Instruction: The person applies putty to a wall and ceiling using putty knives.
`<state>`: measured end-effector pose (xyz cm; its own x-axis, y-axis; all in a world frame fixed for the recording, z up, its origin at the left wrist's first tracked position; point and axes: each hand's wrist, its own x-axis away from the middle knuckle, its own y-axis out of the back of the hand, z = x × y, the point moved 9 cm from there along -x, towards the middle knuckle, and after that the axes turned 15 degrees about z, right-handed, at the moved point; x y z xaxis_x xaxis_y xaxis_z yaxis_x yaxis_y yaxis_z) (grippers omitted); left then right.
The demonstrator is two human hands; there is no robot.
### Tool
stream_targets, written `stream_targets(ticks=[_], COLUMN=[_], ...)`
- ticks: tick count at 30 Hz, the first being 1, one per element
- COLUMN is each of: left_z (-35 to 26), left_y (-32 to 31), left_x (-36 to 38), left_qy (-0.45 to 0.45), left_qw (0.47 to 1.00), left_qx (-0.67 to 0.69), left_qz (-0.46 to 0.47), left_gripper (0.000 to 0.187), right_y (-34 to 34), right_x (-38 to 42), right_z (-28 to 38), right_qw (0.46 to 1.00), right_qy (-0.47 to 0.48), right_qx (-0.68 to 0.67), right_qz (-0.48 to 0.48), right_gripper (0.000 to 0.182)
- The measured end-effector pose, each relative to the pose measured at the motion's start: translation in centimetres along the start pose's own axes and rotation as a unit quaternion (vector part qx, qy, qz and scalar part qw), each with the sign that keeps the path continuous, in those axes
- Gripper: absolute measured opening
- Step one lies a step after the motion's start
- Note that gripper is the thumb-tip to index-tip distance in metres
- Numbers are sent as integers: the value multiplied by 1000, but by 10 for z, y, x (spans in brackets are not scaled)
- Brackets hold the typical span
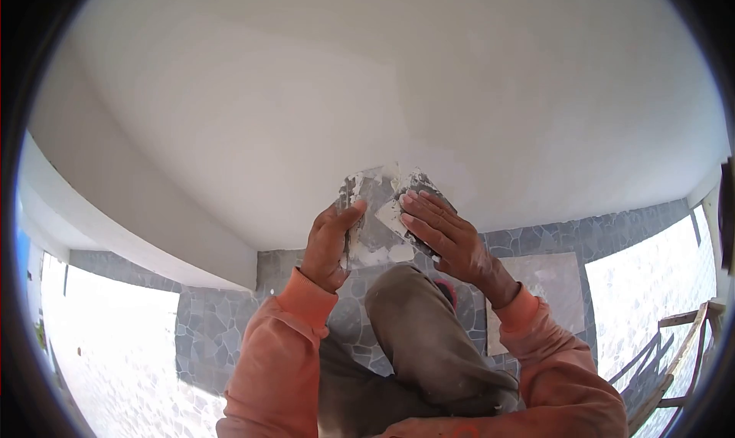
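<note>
My left hand (333,235) is closed around the edge of a wide, grey metal putty blade (375,227), thumb on its upper face. White putty is smeared along the blade's rim and over parts of its surface. With my right hand (444,227) I grip a second putty blade (419,181), dark and crusted with white putty, my fingers lying over its back. Its pale corner meets or overlaps the first blade; whether they touch is hard to tell. Both blades are in front of a smooth white wall (306,109).
Grey stone-patterned paving (210,327) lies below, sunlit at both sides. A pale flat board (540,285) rests on it to the right. A wooden stand (677,354) is at the lower right. A white ledge (153,193) curves along the left. My bent knee (417,308) is beneath my hands.
</note>
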<state>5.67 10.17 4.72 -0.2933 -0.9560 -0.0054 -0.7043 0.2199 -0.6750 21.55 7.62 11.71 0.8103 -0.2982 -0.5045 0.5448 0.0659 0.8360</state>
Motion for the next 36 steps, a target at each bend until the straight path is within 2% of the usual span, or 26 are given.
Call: stream_targets(ticks=[1, 4, 5, 7, 9, 12, 13, 17, 21, 26, 29, 33, 36], left_z=[-2, -12, -22, -33, -44, -57, -59, -60, -43, -13, 16, 62, 101], left_y=[3, 1, -5, -14, -20, -30, -36, -59, -79, -110, -123, -162, -205], left_x=[1, 4, 7, 8, 15, 20, 24, 30, 28, 18, 2, -19, -36], left_qy=[-6, -28, -39, -65, -124, -194, -215, -281, -291, -268, -198, -154, -208], left_qw=[1000, 999, 998, 993, 972, 909, 879, 815, 766, 683, 646, 588, 547], left_qx=[-7, -34, -46, -86, -190, -361, -418, -495, -563, -677, -737, -792, -798], left_qz=[-11, -27, -22, -40, -60, -77, -82, -107, -108, -65, -15, 55, 145], left_gripper=[29, 27, 26, 23, 23, 23, 24, 24, 24, 27, 29, 32, 30], right_y=[3, -2, -1, 11, 17, 25, 27, 30, 15, 14, 22, 48, 60], right_x=[2, 25, 34, 55, 72, 70, 67, 63, 69, 85, 107, 153, 207], right_z=[-5, -31, -38, -46, -47, -33, -30, -18, -21, -24, -27, -31, -38], right_qw=[1000, 997, 995, 971, 927, 919, 903, 888, 882, 853, 810, 766, 729], right_qy=[-11, -57, -90, -217, -325, -331, -338, -365, -372, -396, -436, -460, -484], right_qx=[15, 40, 45, -70, -158, -185, -233, -253, -255, -282, -312, -324, -317], right_qz=[-2, 11, -5, -66, -100, -112, -122, -121, -132, -188, -236, -312, -366], right_gripper=[63, 63, 54, 46, 33, 35, 36, 35, 29, 23, 23, 25, 27])
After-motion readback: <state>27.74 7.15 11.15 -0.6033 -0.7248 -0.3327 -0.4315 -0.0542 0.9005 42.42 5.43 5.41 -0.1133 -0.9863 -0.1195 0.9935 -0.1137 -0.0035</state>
